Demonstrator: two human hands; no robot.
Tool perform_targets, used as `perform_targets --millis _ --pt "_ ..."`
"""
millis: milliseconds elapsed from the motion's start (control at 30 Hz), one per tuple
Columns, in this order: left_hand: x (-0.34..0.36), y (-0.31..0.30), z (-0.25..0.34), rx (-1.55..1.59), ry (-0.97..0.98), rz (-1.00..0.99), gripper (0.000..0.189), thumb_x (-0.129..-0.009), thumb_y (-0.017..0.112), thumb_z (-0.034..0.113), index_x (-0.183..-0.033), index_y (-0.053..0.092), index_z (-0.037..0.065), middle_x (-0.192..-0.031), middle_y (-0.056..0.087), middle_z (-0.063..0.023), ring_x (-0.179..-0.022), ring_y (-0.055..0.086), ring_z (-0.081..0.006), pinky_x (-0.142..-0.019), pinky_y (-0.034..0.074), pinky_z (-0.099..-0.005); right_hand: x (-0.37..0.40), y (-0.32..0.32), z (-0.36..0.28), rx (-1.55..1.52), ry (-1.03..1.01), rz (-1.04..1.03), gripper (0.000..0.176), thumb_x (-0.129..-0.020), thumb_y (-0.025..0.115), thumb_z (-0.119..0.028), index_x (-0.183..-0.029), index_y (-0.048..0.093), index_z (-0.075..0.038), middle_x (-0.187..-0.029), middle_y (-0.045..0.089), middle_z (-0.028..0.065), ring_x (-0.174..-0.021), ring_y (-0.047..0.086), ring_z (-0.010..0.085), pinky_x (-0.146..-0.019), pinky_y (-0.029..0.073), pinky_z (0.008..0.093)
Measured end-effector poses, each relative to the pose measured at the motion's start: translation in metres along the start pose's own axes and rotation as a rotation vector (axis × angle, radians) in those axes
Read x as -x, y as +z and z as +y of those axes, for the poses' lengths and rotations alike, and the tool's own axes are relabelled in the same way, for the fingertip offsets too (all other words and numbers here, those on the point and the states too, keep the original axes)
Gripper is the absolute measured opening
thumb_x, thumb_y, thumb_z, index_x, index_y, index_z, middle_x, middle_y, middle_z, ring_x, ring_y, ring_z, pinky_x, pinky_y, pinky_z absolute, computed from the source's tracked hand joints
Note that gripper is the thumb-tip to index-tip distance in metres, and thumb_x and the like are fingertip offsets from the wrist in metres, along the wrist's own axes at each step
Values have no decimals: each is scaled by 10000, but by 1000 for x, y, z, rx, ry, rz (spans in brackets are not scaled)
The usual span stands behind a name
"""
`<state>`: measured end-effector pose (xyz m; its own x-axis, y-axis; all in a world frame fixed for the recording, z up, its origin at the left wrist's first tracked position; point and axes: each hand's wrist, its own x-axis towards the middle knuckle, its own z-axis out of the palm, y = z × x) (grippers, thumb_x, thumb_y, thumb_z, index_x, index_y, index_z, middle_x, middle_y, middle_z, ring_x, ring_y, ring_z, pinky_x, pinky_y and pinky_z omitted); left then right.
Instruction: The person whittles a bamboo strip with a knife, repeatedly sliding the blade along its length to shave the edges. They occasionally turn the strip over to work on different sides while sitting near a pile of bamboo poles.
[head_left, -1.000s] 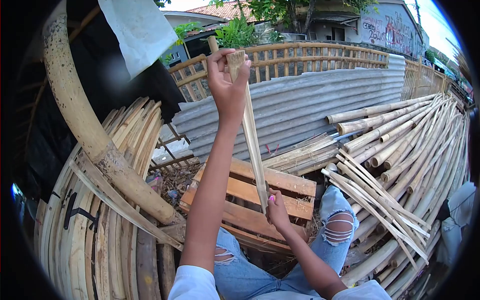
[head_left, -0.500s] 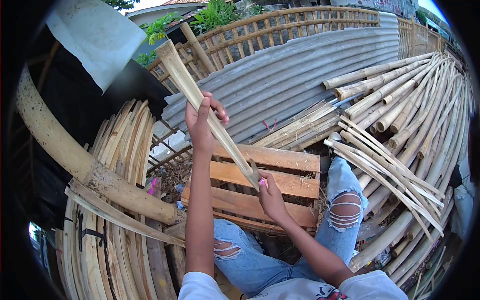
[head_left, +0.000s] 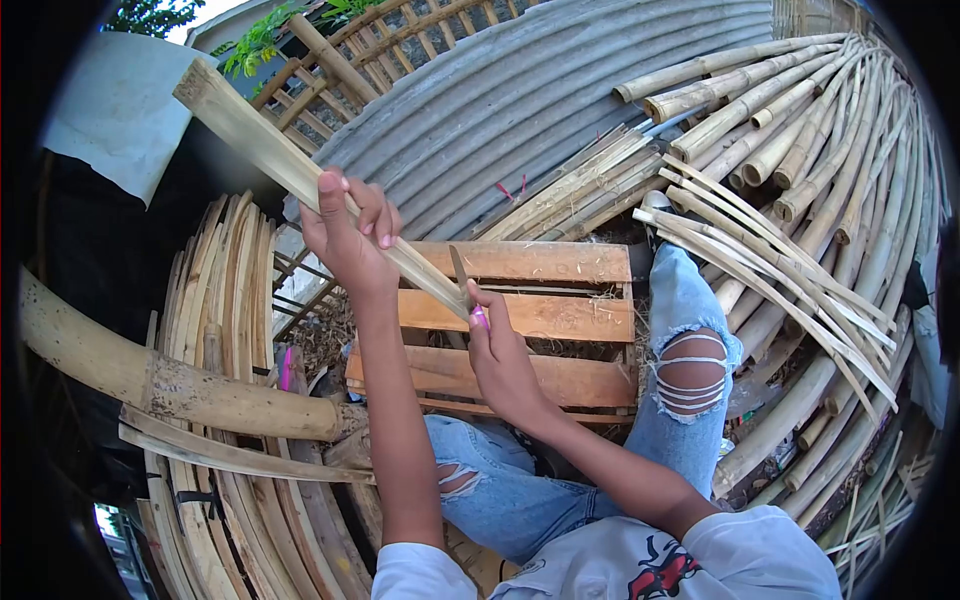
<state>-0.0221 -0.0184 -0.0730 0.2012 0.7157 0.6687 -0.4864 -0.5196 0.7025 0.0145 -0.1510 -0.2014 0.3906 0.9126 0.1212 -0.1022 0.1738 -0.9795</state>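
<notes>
A split bamboo strip (head_left: 248,132) slants across the view, its wide end up at the left and its narrower end down by my right hand. My left hand (head_left: 352,238) is closed around its middle, thumb along the near side and fingers curled over. My right hand (head_left: 503,362) grips a small knife (head_left: 459,264) by its pink handle, the blade pointing up and lying right at the strip's lower end. Beneath both hands is a low slatted wooden bench (head_left: 560,318) with shavings on its boards.
Long bamboo poles (head_left: 790,170) are piled at the right, with thin split strips (head_left: 770,265) across them. Cut slats (head_left: 225,290) stand at the left beside a thick bamboo pole (head_left: 190,385). Corrugated sheeting (head_left: 560,90) runs behind the bench.
Both hands and the bamboo strip have shifted left in the view, and the strip leans over more. The knife blade now shows more, angled away from the strip. The view has tilted down.
</notes>
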Motion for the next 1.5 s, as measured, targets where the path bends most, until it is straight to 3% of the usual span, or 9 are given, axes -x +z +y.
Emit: perform_targets --millis 333,367,400,733,867,900,933,1000,1500 --pt "4 11 2 84 21 -61 282 -977 499 325 -857 406 88 -490 248 28 -373 253 -58 -338 242 -201 7 -7 15 161 73 49 320 -999 349 -148 -1303 348 -45 -717 526 254 -634 535 422 -592 405 444" --pt "4 11 1 78 16 -55 279 -979 497 323 -859 408 88 -494 253 28 -374 253 -57 -341 243 -202 11 -12 28 168 47 78 326 -1005 357 -156 -1309 394 -45 -670 462 82 -553 427 137 -534 373 320" --pt "4 12 1 72 11 -49 276 -980 495 322 -860 411 88 -498 259 29 -376 253 -56 -344 243 -202 10 -17 30 181 24 68 326 -1005 357 -156 -1309 394 -45 -670 462 82 -553 427 137 -534 373 320" --pt "5 21 2 56 -20 -40 282 -980 494 341 -874 430 88 -514 271 34 -386 261 -46 -355 247 -198 14 -21 39 250 174 23 375 -985 363 -100 -1353 318 -44 -759 554 249 -690 599 367 -608 432 394" --pt "8 27 1 -57 -46 104 301 -971 513 353 -873 423 83 -538 289 33 -397 264 -41 -369 254 -194 3 -11 4 141 19 15 383 -981 362 -92 -1356 301 -43 -742 529 231 -614 557 329 -580 411 401" --pt "8 28 1 -89 -42 147 307 -967 521 356 -873 420 82 -549 297 33 -403 266 -39 -373 256 -193 3 -7 9 107 -18 59 370 -988 367 -109 -1350 336 -38 -694 463 68 -576 432 112 -535 369 300" --pt "9 28 2 -94 -53 149 307 -967 521 356 -873 420 82 -549 297 33 -403 266 -39 -373 256 -193 5 -7 14 106 -6 59 370 -988 367 -109 -1350 336 -38 -694 463 68 -576 432 112 -535 369 300" --pt "6 30 2 -145 -32 187 315 -963 531 358 -870 413 82 -566 308 31 -414 273 -38 -380 262 -193 7 -11 31 187 155 21 388 -981 362 -87 -1360 297 -32 -744 516 207 -602 505 278 -597 408 393" --pt "10 40 -1 -212 -54 210 305 -978 508 336 -892 389 68 -576 330 25 -423 313 -35 -394 302 -198 -2 -5 22 209 -99 106 426 -969 360 -78 -1383 276 -22 -865 582 263 -627 586 350 -573 428 381"
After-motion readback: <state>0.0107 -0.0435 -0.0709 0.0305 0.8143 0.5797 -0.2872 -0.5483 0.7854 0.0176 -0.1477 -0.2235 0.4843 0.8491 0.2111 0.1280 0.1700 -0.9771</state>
